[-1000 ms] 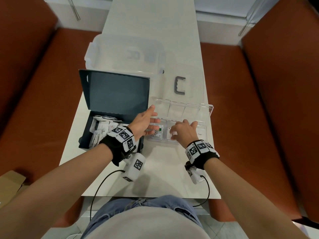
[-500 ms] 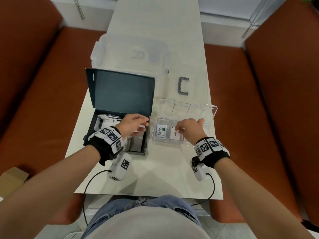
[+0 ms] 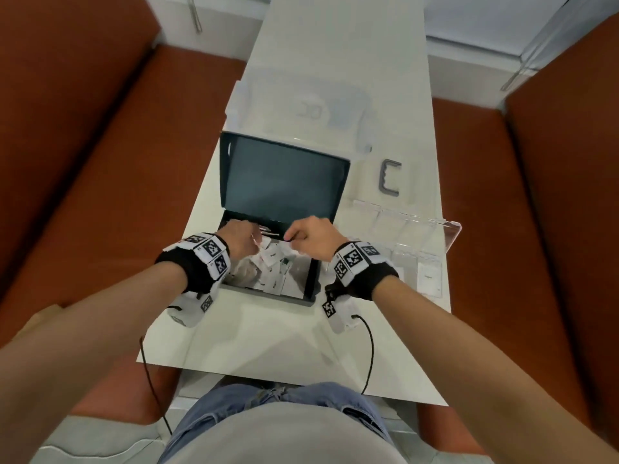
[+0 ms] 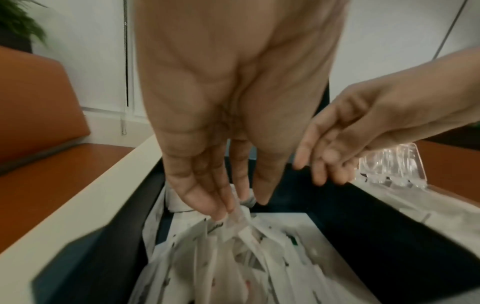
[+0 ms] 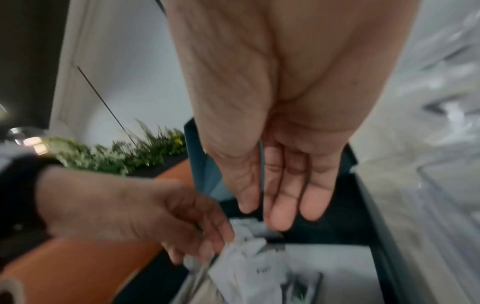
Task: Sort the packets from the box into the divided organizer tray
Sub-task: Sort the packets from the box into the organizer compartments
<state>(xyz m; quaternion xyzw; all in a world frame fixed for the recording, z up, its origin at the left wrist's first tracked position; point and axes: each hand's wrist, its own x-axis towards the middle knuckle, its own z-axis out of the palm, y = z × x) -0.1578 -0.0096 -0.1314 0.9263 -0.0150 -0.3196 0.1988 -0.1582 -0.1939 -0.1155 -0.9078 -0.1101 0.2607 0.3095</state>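
Box (image 3: 310,286): dark, lid raised upright at the far side; holds a loose heap of white packets (image 3: 273,272). Tray (image 3: 432,262): clear, divided, just right of the box; one white packet (image 3: 429,277) lies in a near compartment. Tub (image 3: 301,112): clear, behind the box. Left hand (image 3: 239,237): over the box, fingers pointing down, fingertips pinching a packet from the heap. Right hand (image 3: 313,236): over the box's far right part, fingers nearly straight, holding nothing.
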